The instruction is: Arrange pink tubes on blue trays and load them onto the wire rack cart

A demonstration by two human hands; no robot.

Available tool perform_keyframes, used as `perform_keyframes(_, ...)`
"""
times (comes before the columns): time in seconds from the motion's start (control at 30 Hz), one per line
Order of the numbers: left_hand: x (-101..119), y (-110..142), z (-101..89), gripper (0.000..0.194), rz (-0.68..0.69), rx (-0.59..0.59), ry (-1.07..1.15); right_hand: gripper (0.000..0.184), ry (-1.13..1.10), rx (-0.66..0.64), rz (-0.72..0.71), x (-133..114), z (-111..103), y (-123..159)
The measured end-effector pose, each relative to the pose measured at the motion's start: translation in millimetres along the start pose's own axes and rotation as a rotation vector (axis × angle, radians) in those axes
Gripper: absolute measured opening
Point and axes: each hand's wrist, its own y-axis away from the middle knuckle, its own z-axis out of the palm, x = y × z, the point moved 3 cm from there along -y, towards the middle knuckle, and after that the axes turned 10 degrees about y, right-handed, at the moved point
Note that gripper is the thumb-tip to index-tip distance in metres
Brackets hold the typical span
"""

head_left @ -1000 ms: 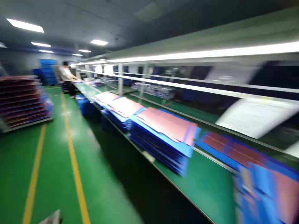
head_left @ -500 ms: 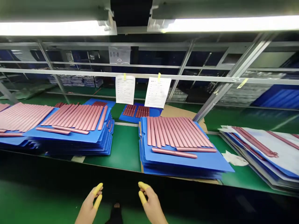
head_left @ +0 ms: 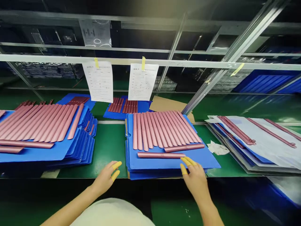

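Note:
My left hand (head_left: pixel 105 177), with yellow finger cots on thumb and finger, hangs empty at the bench's front edge, left of the middle stack. Its fingers are apart. My right hand (head_left: pixel 194 177), also in yellow finger cots, reaches over the front of that stack. Its fingers are stretched out at the right end of a loose pink metallic tube (head_left: pixel 161 155); whether they touch it I cannot tell. Behind lies a second crosswise tube (head_left: pixel 184 147). A row of slim pink tubes (head_left: pixel 162 130) lies side by side on the blue corrugated sheet (head_left: pixel 150 163) topping the stack.
Another stack of blue sheets (head_left: pixel 81 150) with pink tubes stands left on the green bench (head_left: pixel 107 141). At right, a paper-covered stack (head_left: pixel 270 147) carries dark pink strips, beside a crumpled white cloth (head_left: pixel 217 148). Two printed papers (head_left: pixel 143 82) hang from a metal rail (head_left: pixel 199 63).
Both hands have come up and forward to the bench. The right hand now reaches over the middle stack's front. The view has moved closer, and the overhead lamps are out of it.

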Motion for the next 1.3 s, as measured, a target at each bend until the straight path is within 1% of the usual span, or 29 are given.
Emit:
perform_keyframes(0.1,13,-34,26.8,0.033,-0.007,0.041,-0.027,0.025,0.125,-0.026,-0.14,50,9,-25)
perform_keyframes(0.2,22,-56,50.8,0.035,-0.097,0.137,-0.051,0.023,0.125,-0.097,-0.301,89,33,-46)
perform_keyframes(0.3,31,-65,70.9,0.036,-0.249,0.216,-0.082,0.021,0.063,-0.202,-0.417,116,58,-58)
perform_keyframes(0.4,40,-67,90.6,0.038,-0.382,0.216,-0.116,0.021,-0.044,-0.291,-0.498,131,71,-62)
perform_keyframes(0.5,46,-63,109.6,0.04,-0.447,0.221,-0.139,0.021,-0.157,-0.314,-0.545,132,72,-62)
perform_keyframes(0.6,50,-60,123.0,0.04,-0.463,0.229,-0.165,0.022,-0.247,-0.332,-0.561,120,69,-62)
perform_keyframes(0.67,53,-61,124.3,0.038,-0.431,0.245,-0.221,0.023,-0.316,-0.349,-0.559,109,67,-61)
perform_keyframes(0.73,55,-64,119.3,0.035,-0.379,0.298,-0.281,0.023,-0.365,-0.363,-0.551,98,67,-61)
perform_keyframes(0.8,55,-68,113.5,0.034,-0.361,0.323,-0.28,0.021,-0.38,-0.366,-0.543,90,67,-61)
perform_keyframes(0.83,54,-70,112.2,0.034,-0.371,0.306,-0.259,0.021,-0.376,-0.365,-0.539,87,66,-61)
perform_keyframes(0.9,53,-73,114.3,0.032,-0.401,0.235,-0.214,0.021,-0.357,-0.358,-0.529,86,65,-60)
perform_keyframes(1.0,55,-76,125.8,0.032,-0.401,0.155,-0.201,0.029,-0.323,-0.355,-0.485,88,61,-54)
perform_keyframes(1.1,59,-78,139.9,0.032,-0.364,0.122,-0.206,0.041,-0.312,-0.325,-0.415,91,58,-45)
perform_keyframes(1.17,60,-78,145.6,0.032,-0.347,0.113,-0.207,0.045,-0.302,-0.291,-0.372,92,55,-40)
perform_keyframes(1.3,62,-82,145.4,0.035,-0.367,0.085,-0.18,0.048,-0.284,-0.265,-0.336,94,53,-34)
